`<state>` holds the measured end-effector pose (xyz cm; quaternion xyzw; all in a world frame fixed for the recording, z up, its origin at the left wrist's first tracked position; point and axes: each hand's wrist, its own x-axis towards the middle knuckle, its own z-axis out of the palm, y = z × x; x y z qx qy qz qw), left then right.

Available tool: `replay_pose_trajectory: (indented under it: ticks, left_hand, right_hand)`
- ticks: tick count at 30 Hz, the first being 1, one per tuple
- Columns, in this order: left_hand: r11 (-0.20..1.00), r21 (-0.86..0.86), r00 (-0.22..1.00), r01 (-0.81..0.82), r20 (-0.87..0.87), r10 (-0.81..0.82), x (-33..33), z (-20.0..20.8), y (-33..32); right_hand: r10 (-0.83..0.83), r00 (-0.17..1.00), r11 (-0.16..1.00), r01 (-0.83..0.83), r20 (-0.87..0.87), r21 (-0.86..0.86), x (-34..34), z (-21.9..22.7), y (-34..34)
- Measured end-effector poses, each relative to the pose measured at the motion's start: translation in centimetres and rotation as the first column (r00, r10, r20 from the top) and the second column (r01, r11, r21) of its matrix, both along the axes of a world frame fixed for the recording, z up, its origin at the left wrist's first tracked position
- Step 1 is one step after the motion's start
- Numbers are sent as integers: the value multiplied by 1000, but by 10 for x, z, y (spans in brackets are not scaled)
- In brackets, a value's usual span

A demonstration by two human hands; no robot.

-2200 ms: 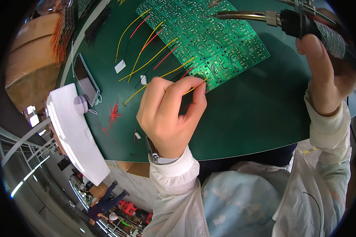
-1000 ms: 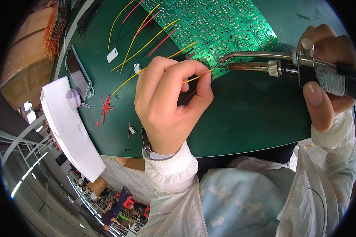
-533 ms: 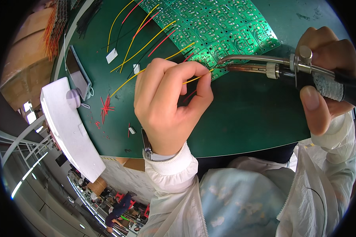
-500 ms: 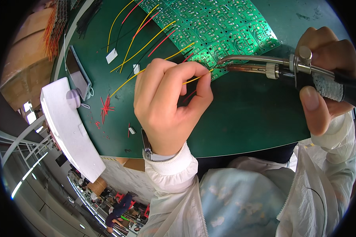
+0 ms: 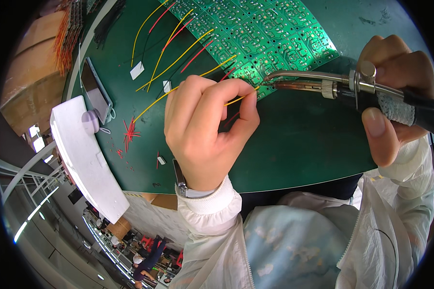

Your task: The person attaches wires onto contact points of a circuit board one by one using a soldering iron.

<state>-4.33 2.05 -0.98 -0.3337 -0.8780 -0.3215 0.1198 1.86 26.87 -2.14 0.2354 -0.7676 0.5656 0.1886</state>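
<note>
My left hand [image 5: 207, 127] pinches a yellow wire [image 5: 236, 100] between thumb and forefinger. The wire's tip meets the near corner of a green circuit board panel [image 5: 284, 45]. In my right hand [image 5: 395, 86] is a soldering iron [image 5: 299, 85] with a curved metal feed tube along its top, its grip wrapped in grey material. Its tip is at the board's corner, right beside the wire end. Several other yellow, red and black wires [image 5: 183, 55] stick out from the panel's left edge. The exact contact between tip and wire is too small to tell.
Short red wire pieces [image 5: 129, 132] lie left of my left hand. Two small white connectors [image 5: 137, 71] are among the wires. A phone [image 5: 96, 89] and a white foam block [image 5: 87, 154] stand at the table's left edge. Bundled orange wires [image 5: 65, 43] hang farther back.
Both hands keep nearly the same pose; the iron has shifted very slightly. The board and its wires have moved down a little in view. A distant person in the background has moved.
</note>
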Motion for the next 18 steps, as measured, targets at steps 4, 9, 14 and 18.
replay_pose_trajectory:
  ticks: [4, 9, 14, 18]
  left_hand:
    - [1000, -1, 1000, 1, 3, -1, 0, 0, 0]
    - [1000, 10, 1000, -5, -9, 5, -1, -3, 0]
    - [1000, 8, 1000, 0, -10, 0, 0, -4, 1]
    - [1000, 8, 1000, -13, 1, 13, 1, -1, 1]
  right_hand:
    - [-6, 1000, 1000, 6, -7, 9, 0, 0, 1]
    - [-12, 1000, 1000, 12, -14, 21, 0, 0, 1]
    - [-58, 998, 998, 58, -13, 23, 3, -3, 6]
    - [-108, 994, 994, 109, -24, 17, 1, -1, 6]
